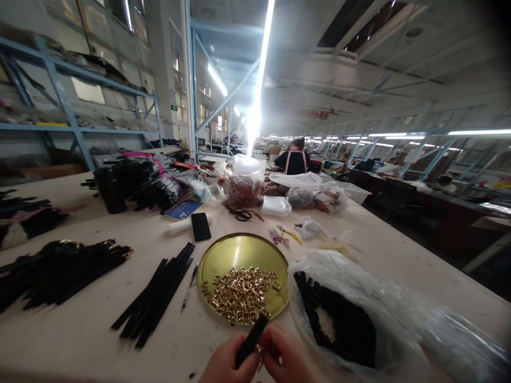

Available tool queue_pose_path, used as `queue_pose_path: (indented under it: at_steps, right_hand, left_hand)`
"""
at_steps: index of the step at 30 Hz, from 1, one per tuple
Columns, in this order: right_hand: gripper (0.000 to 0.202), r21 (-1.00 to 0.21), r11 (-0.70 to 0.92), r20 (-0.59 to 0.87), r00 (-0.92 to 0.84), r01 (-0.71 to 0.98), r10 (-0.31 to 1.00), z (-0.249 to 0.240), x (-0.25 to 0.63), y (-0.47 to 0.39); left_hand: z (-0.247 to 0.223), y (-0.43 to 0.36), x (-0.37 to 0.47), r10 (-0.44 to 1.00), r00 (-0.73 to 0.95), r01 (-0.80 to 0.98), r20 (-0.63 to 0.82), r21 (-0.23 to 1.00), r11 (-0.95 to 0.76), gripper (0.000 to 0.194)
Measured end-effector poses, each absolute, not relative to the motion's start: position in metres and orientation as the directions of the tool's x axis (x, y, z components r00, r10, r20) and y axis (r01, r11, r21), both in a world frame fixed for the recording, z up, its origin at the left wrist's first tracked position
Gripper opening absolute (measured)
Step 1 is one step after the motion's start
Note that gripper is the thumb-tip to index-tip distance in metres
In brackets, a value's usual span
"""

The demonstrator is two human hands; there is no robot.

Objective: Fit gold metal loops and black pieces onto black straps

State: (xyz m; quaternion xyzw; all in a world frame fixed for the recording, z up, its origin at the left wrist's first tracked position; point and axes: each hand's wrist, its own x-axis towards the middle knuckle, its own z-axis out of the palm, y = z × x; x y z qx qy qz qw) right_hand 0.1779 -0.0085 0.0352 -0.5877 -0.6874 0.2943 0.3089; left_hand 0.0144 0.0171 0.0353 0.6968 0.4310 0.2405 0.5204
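At the bottom centre my left hand (229,361) is closed around a short black strap (251,341), which slants up to the right. Close against it, my right hand (285,354) has its fingers bent and pressed together. A small gold-coloured bit shows between the hands, and what the right fingers grip is mostly hidden. Just beyond the hands, many gold metal buckles (241,292) lie heaped in a round gold tray (243,247). Loose black straps (157,298) are laid out left of the tray, with a pen (190,285) beside them.
An open plastic bag (297,319) of small black pieces (355,324) stands at right. Beyond the tray are pliers (290,234), scissors (239,214), a phone (200,226) and wrapped bundles. A strap pile (67,268) and dark bottle (109,190) are left. A person (294,159) is farther back.
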Motion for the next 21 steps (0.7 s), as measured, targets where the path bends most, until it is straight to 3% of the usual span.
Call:
queue_pose_path:
  at_steps: [5, 10, 14, 17, 19, 21]
  right_hand:
    - [0.026, -0.942, 0.009, -0.041, -0.142, 0.335, 0.989, 0.027, 0.172, -0.030]
    - [0.029, -0.977, -0.155, -0.172, -0.110, 0.145, 0.979, 0.016, 0.169, -0.040]
    - [0.040, -0.923, -0.316, -0.254, -0.268, -0.219, 0.929, 0.012, 0.170, -0.049]
    - [0.063, -0.813, -0.354, -0.169, -0.395, -0.462, 0.903, 0.008, 0.169, -0.054]
    - [0.067, -0.786, -0.310, -0.116, -0.366, -0.534, 0.924, 0.003, 0.165, -0.056]
    - [0.053, -0.824, -0.232, -0.098, -0.273, -0.517, 0.957, -0.002, 0.161, -0.057]
  left_hand:
    - [0.040, 0.007, 0.021, 0.849, 0.507, 0.415, -0.146, 0.905, -0.092, 0.022]
    - [0.041, -0.005, 0.019, 0.806, 0.535, 0.472, -0.255, 0.881, -0.035, 0.014]
    - [0.040, -0.009, 0.022, 0.811, 0.513, 0.460, -0.280, 0.888, 0.015, 0.010]
    - [0.039, -0.009, 0.023, 0.819, 0.508, 0.432, -0.267, 0.901, 0.026, 0.015]
    - [0.037, -0.009, 0.023, 0.824, 0.506, 0.457, -0.254, 0.890, -0.006, 0.015]
    - [0.036, -0.009, 0.022, 0.827, 0.503, 0.496, -0.253, 0.867, -0.037, 0.015]
